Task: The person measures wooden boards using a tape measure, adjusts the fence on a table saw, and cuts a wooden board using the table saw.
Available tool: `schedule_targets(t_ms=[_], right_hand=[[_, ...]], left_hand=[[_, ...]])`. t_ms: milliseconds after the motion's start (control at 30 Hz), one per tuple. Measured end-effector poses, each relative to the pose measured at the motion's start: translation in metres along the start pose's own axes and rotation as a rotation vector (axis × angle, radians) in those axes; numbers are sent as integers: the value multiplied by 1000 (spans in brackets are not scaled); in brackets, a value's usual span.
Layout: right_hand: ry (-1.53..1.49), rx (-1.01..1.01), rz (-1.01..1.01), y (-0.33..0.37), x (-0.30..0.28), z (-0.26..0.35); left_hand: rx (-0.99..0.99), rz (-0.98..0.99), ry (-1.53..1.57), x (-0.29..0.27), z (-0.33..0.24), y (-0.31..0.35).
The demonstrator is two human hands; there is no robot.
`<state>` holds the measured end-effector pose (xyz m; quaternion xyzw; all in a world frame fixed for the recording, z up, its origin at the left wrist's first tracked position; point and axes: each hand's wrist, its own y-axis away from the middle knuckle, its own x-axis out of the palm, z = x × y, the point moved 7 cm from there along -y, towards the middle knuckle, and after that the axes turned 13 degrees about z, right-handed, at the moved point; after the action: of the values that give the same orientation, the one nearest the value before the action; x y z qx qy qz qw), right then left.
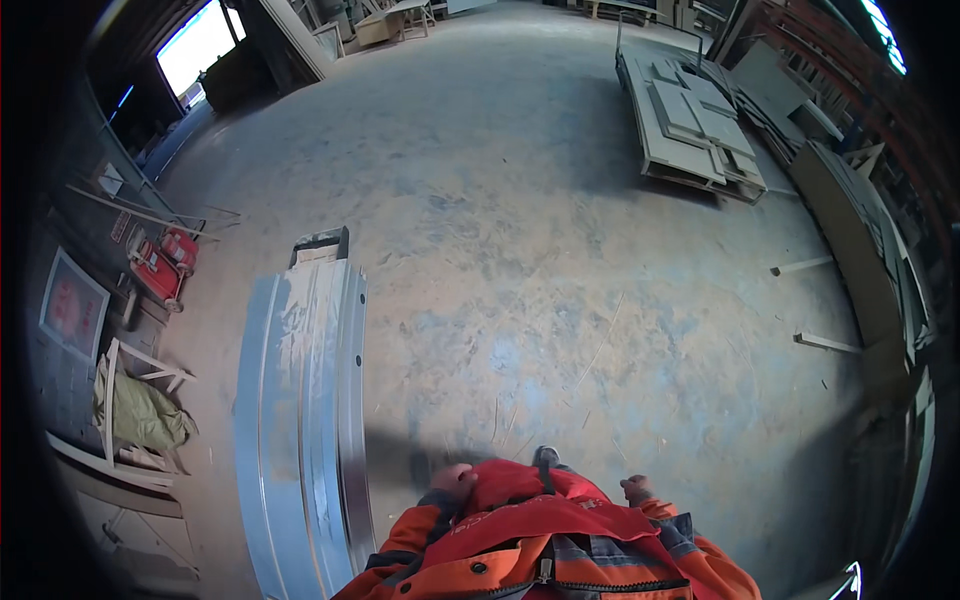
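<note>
My left hand (455, 480) hangs beside the red apron (545, 515) over my orange jacket, its fingers loosely curled and nothing visible in them. To its left runs a long blue-grey metal machine bed (290, 400), with a gap between bed and hand. At my other side, away from the apron, is my right hand (636, 488), curled into a loose fist with no object showing. Below it lies the dusty floor (560, 300). The tip of one shoe (547, 456) shows past the apron.
A low cart (690, 120) bears stacked flat panels at the far right. Large boards (850, 250) lean along the right side, with short bars (828, 343) jutting onto the floor. Red fire extinguishers (155, 265) and a green sack (145, 410) line the left wall.
</note>
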<state>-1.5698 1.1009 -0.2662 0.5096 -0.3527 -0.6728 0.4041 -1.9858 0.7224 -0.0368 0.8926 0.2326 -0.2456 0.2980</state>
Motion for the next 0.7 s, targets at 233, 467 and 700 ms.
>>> schedule_targets(t_ms=[233,467,700], right_hand=[[27,-582,-388,-12,-234,507],[154,-377,-253,-33,-211,720],[788,-168,310,-144,-97,832]], left_hand=[[-169,-54,280,-102,36,-180],[-2,-180,313,-307,58,-395],[-38,-536,216,-555,106,-480]])
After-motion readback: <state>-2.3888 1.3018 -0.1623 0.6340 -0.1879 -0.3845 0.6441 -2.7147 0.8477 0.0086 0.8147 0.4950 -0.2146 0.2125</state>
